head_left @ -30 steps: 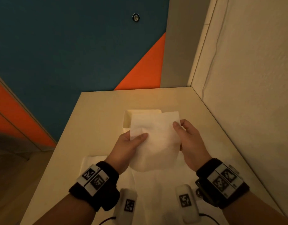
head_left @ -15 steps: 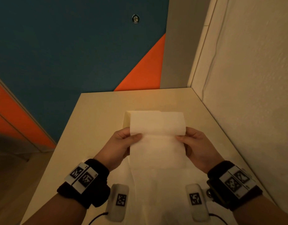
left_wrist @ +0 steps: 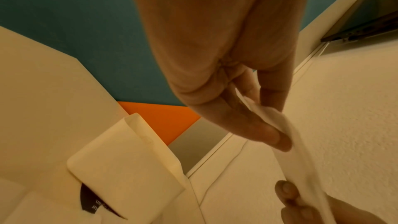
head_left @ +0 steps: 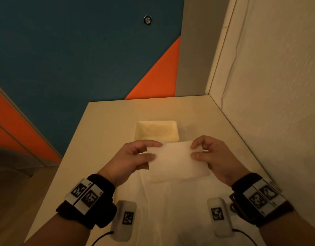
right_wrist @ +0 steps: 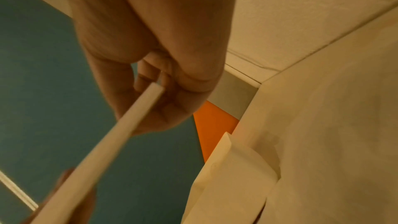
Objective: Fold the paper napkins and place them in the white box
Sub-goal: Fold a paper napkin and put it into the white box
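Nearest the person, flat white napkins (head_left: 170,210) lay spread on the pale table (head_left: 103,121), on the near side of the white box (head_left: 156,130). Just above that spread, and also on the near side of the box, a folded napkin (head_left: 178,160) was held in the air between both hands, clear of the table and not in the box. The left hand (head_left: 130,160) pinched the napkin's left edge, thumb on top and curled fingers behind it; in the left wrist view the thumb (left_wrist: 254,125) pressed the paper (left_wrist: 301,151) against the fingers. The right hand (head_left: 215,157) pinched the right edge the same way, and the right wrist view showed the layered edge of the napkin (right_wrist: 120,129) clamped between thumb and fingers (right_wrist: 172,108). Beyond the hands the box sat open on the table, its near rim just past the napkin's far edge. Behind the box, past the table's far edge, rose a teal and orange wall (head_left: 82,50).
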